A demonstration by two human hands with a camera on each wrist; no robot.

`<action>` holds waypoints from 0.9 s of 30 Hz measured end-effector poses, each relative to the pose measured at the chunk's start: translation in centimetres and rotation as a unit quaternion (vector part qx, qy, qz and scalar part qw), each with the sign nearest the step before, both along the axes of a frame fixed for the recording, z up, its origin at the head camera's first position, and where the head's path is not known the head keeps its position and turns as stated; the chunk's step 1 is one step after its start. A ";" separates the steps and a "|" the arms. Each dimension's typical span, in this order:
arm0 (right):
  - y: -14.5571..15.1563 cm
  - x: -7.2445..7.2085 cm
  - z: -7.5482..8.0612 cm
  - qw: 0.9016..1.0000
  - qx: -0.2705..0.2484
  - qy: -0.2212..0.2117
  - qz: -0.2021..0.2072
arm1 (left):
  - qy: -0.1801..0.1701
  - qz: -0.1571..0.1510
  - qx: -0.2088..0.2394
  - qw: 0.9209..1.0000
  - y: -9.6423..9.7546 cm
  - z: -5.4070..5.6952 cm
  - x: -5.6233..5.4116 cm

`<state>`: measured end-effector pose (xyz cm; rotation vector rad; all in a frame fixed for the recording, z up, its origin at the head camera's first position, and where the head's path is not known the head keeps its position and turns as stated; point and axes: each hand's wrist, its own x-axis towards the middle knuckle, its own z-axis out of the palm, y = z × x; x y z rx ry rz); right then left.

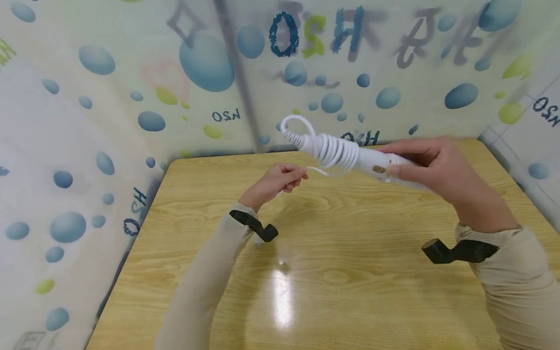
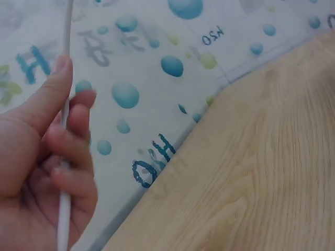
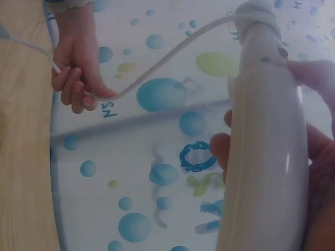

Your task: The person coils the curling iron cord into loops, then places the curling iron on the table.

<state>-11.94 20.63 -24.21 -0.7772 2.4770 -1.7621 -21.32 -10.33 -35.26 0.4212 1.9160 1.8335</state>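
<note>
My right hand grips a white wand-shaped electric appliance by its smooth body, holding it tilted above the table. White power cord is wound in several turns round the appliance's other end, and a loop of it arches up from the ribbed cord sleeve. Off to the left, my left hand pinches the cord's free stretch between thumb and fingers. In the left wrist view the cord runs down across the curled fingers. From the coil to the left hand, the cord hangs in a slight curve.
A wood-grain table lies under both hands. Behind it and at the sides stand pale walls with blue and green bubble prints and lettering. Each wrist wears a black camera mount, such as the left mount.
</note>
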 end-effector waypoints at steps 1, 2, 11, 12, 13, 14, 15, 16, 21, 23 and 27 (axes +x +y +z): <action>-0.1 0.0 -0.2 1.000 0.004 0.007 0.023 | 0.006 0.014 -0.003 1.000 0.0 0.0 -0.2; -0.1 0.0 -0.4 0.999 0.009 0.016 0.046 | 0.020 0.027 -0.017 0.999 0.1 0.1 -0.2; -0.7 -0.3 -2.1 0.969 0.068 0.073 0.224 | 0.117 -0.036 -0.173 0.977 -0.2 1.1 -0.7; -0.8 -0.3 -2.3 0.966 0.079 0.068 0.235 | 0.123 -0.049 -0.178 0.975 -0.2 1.2 -0.7; -0.9 -0.2 -2.4 0.963 0.092 0.064 0.243 | 0.126 -0.059 -0.180 0.974 -0.3 1.3 -0.7; -1.0 -0.2 -2.6 0.961 0.104 0.060 0.249 | 0.127 -0.068 -0.181 0.973 -0.3 1.5 -0.8; -1.1 -0.2 -2.8 0.958 0.113 0.059 0.256 | 0.128 -0.074 -0.183 0.972 -0.4 1.6 -0.8; -1.2 -0.2 -3.0 0.956 0.121 0.057 0.262 | 0.128 -0.077 -0.185 0.971 -0.4 1.7 -0.8; -1.8 -0.6 -4.8 0.949 0.125 0.049 0.286 | 0.145 -0.070 -0.186 0.969 -0.3 2.4 -0.8; -2.0 -0.9 -5.7 0.949 0.120 0.036 0.290 | 0.162 -0.069 -0.174 0.969 -0.4 2.5 -0.9; -2.3 -1.3 -6.7 0.953 0.145 0.007 0.268 | 0.204 -0.079 -0.131 0.967 -0.7 3.2 -0.8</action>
